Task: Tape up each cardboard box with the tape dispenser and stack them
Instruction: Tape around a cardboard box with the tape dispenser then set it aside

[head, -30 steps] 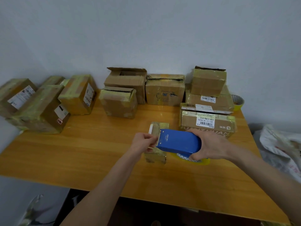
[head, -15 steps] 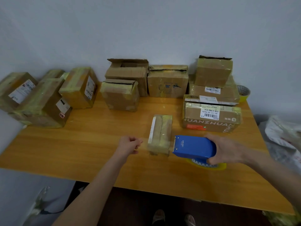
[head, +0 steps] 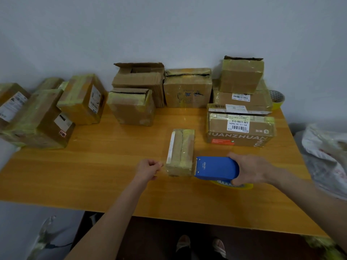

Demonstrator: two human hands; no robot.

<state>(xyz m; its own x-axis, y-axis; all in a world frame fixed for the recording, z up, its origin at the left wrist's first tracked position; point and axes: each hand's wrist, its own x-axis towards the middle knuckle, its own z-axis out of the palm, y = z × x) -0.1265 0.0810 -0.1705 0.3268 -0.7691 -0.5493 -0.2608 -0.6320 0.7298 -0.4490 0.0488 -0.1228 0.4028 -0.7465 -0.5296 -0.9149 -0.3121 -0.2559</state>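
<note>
A small narrow cardboard box (head: 181,147) lies near the middle of the wooden table (head: 93,175). My right hand (head: 249,168) grips the blue tape dispenser (head: 216,167), whose front edge sits against the box's right front corner, with its yellow tape roll showing underneath. My left hand (head: 148,169) is just left of the box. Its fingers are curled and pinch the end of a faint clear tape strip (head: 163,167) that runs across the box's near face.
Taped boxes (head: 43,119) lie at the left. Three boxes (head: 139,92), one with open flaps, stand at the back centre. A stack of boxes (head: 241,128) rises at the back right, beside a spare tape roll (head: 277,99). A plastic bag (head: 324,152) lies off the right edge.
My left hand drew away from the box to the left with the tape end. The dispenser moved from over the box to its right side. Little has moved in the last half second.
</note>
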